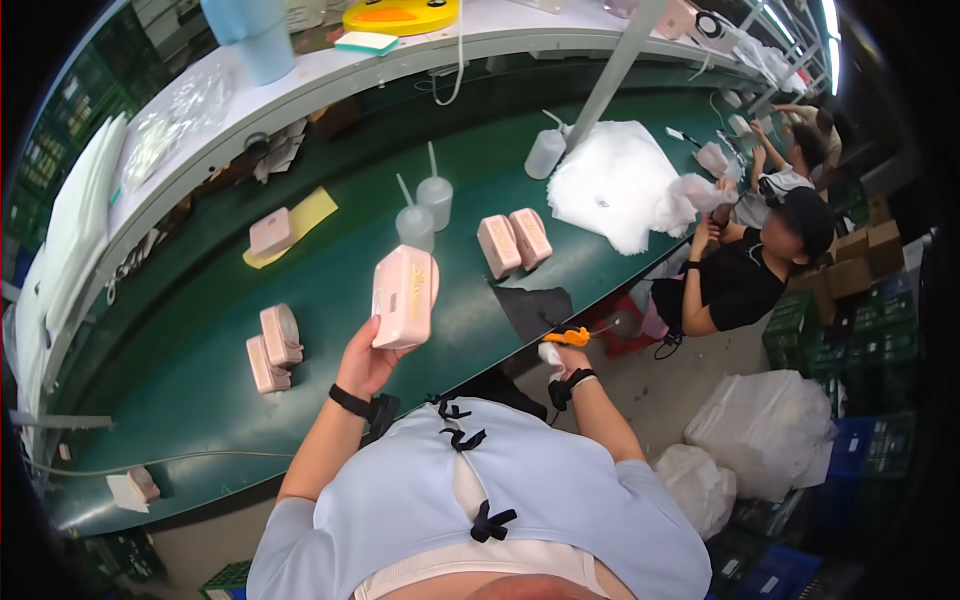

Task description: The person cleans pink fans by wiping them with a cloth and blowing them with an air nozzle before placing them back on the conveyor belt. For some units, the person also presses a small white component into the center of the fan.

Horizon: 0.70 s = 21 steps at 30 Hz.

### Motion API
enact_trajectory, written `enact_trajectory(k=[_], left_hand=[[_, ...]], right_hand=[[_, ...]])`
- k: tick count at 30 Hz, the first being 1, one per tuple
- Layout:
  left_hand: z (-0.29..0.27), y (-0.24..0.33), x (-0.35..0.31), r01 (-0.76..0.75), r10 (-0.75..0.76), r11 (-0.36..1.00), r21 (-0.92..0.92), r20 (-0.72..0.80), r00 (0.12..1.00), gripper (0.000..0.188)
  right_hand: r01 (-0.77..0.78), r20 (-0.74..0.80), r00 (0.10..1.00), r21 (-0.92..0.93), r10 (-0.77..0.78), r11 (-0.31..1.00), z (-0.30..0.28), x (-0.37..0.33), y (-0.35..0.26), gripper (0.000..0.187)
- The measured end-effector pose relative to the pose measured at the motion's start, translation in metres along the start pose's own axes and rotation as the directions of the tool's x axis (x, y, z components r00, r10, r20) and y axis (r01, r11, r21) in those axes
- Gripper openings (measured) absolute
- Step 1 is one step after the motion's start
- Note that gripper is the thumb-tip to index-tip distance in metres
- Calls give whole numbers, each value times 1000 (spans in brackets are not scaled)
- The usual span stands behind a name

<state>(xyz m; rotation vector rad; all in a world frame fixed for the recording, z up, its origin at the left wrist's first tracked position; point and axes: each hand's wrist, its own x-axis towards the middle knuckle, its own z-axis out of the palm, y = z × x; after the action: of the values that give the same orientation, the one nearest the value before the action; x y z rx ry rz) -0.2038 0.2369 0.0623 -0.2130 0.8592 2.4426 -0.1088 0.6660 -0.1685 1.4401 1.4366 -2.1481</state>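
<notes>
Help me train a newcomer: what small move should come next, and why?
Probably bring the right hand to the pink case: the left hand holds it raised, while the right, with a white wad and orange item, is apart.

The pink case [403, 295] partly hides the left hand [365, 362]; far beyond that hand, the upper edge crops a blue container [255, 42].

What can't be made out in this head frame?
Pink case in the left hand, head view: far side hidden by its own body.
Orange tool in the right hand, head view: exact kind too small and blurred to tell.
Light blue container, head view: top cut off by the upper edge.
Large white bag, head view: contents hidden by its wrapping.
</notes>
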Motion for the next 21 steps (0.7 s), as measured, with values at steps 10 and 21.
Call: enact_trajectory(k=[10,21], left_hand=[[48,-40,78,-44,-7,947,318,157,988,66],[65,-15,99,31,-192,734,679,162,968,56]], right_hand=[[473,647,667,17,-370,881,145,-211,-142,44],[800,-35,598,88,-801,593,119,-111,-193,39]])
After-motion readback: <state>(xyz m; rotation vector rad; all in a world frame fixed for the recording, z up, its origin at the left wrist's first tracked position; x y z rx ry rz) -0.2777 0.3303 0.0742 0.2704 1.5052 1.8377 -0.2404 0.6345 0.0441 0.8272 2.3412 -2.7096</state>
